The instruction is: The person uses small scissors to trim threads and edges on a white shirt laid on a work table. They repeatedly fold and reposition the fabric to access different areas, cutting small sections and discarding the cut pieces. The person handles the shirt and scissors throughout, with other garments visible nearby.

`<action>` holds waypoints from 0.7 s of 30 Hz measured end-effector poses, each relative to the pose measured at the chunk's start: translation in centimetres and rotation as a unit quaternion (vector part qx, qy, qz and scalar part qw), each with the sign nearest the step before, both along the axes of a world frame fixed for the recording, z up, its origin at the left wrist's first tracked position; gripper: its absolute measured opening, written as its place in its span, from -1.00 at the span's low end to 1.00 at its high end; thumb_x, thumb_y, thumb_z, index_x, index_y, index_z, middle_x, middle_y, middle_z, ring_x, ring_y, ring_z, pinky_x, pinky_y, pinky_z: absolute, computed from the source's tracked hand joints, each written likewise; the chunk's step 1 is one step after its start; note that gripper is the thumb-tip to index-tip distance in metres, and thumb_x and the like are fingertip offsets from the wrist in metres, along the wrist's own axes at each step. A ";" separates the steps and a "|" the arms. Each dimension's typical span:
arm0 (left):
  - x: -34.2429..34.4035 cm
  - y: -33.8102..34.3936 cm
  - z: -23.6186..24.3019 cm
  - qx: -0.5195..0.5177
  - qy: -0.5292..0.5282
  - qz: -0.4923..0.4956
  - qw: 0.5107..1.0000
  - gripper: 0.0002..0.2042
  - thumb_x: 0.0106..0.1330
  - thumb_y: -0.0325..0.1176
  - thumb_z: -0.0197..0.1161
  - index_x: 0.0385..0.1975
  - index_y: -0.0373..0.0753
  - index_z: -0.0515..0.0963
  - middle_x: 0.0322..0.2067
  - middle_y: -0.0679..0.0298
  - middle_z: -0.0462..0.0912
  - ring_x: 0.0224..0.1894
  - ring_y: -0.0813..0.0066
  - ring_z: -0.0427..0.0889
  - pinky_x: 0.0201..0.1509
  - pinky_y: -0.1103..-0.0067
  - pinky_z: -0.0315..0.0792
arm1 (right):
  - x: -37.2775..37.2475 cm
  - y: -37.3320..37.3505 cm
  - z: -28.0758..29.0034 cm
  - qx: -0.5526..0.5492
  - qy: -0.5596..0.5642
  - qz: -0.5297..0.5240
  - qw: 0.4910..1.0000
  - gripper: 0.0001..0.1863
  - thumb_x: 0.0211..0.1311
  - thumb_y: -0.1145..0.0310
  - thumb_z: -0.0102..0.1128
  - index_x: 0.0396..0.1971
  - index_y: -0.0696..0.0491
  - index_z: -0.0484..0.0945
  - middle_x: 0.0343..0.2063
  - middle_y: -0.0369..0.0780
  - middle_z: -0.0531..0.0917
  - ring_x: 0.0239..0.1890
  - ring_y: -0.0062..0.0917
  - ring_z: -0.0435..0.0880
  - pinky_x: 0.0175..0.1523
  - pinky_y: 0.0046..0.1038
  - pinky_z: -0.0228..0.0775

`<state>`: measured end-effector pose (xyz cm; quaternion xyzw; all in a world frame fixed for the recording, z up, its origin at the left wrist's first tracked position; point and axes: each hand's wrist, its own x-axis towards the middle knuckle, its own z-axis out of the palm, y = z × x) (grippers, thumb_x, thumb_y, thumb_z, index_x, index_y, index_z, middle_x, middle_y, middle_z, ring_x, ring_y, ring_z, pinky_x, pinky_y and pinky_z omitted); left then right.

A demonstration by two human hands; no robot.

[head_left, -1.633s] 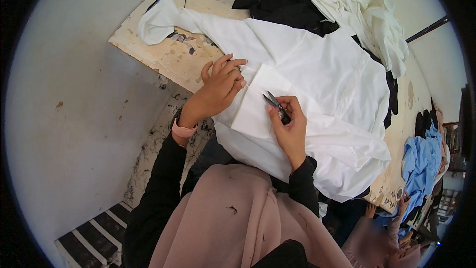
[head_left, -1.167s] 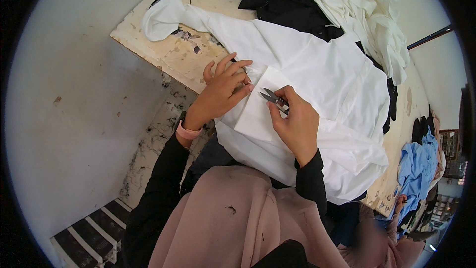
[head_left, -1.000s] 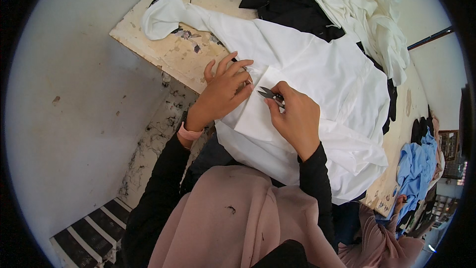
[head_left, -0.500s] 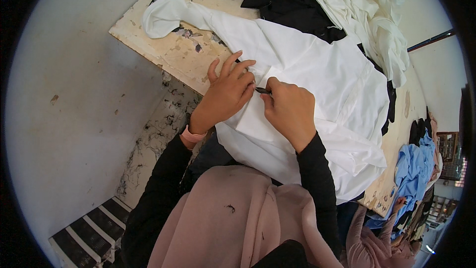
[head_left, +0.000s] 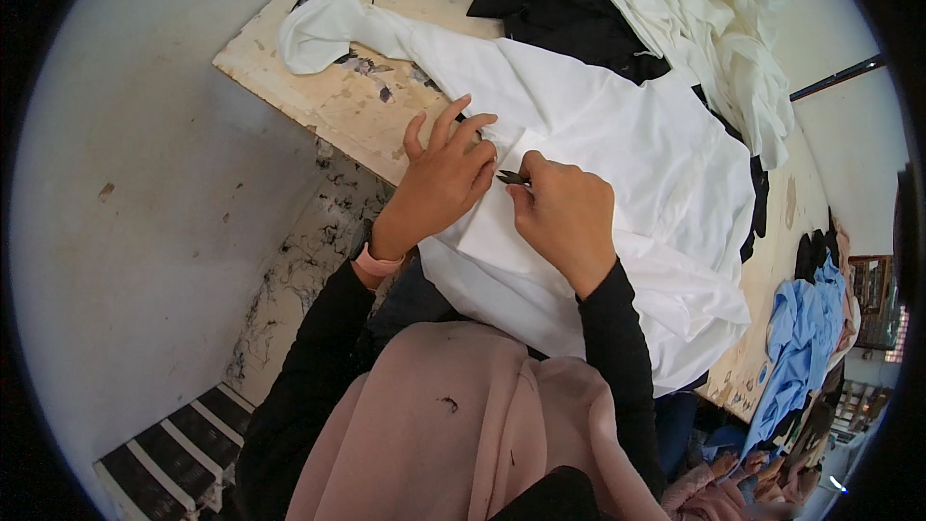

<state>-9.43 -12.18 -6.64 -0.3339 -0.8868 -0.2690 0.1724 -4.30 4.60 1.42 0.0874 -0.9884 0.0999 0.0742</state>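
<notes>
A white garment (head_left: pixel 627 125) lies spread over the table in front of me. My left hand (head_left: pixel 439 174) rests at its left edge, thumb and forefinger pinched together on the cloth and the other fingers lifted and spread. Closed in my right hand (head_left: pixel 564 217) is a pair of small dark thread snips (head_left: pixel 511 178), mostly hidden by my fingers. The blade tips stand slightly apart, pointing left, just short of my left fingertips. Whether a thread lies between them is too small to tell.
Black cloth (head_left: pixel 569 10) and a heap of white fabric (head_left: pixel 694 10) lie beyond the garment on the worn table (head_left: pixel 280 63). Blue garments (head_left: pixel 796 338) are piled at the right, with a co-worker's sleeve (head_left: pixel 694 487) below. A wall (head_left: pixel 145 183) rises at the left.
The snips' blades have parted and sit slightly away from my left fingertips. My hands have hardly moved. At the right, the co-worker has shifted lower and the raised arm is down.
</notes>
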 end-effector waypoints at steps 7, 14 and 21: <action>0.2 0.5 0.2 -0.026 0.033 0.020 0.999 -0.94 0.35 -0.31 0.25 -0.30 -0.09 0.54 0.34 0.31 0.36 0.53 0.19 0.02 0.44 -0.04 -0.36 | -0.5 -0.5 -1.0 0.002 0.028 0.019 0.999 -0.84 0.11 0.31 0.34 -0.47 0.05 0.56 -0.63 -0.18 0.67 -0.56 -0.23 0.67 -0.45 -0.23 0.42; 0.3 0.5 0.2 -0.039 0.055 0.034 0.997 -0.93 0.33 -0.30 0.27 -0.28 -0.07 0.53 0.34 0.33 0.37 0.53 0.22 0.03 0.45 -0.01 -0.37 | -0.2 -0.2 -0.9 0.000 0.029 0.014 0.999 -0.84 0.11 0.30 0.34 -0.43 0.05 0.59 -0.63 -0.18 0.67 -0.55 -0.24 0.68 -0.46 -0.24 0.42; 0.3 0.6 0.5 -0.041 0.110 0.057 0.992 -0.91 0.26 -0.31 0.29 -0.33 -0.04 0.51 0.23 0.32 0.46 0.47 0.27 0.17 0.46 0.08 -0.26 | 0.0 0.0 -0.6 -0.022 0.023 0.005 0.999 -0.85 0.10 0.29 0.34 -0.45 0.04 0.61 -0.62 -0.17 0.68 -0.55 -0.24 0.69 -0.45 -0.25 0.43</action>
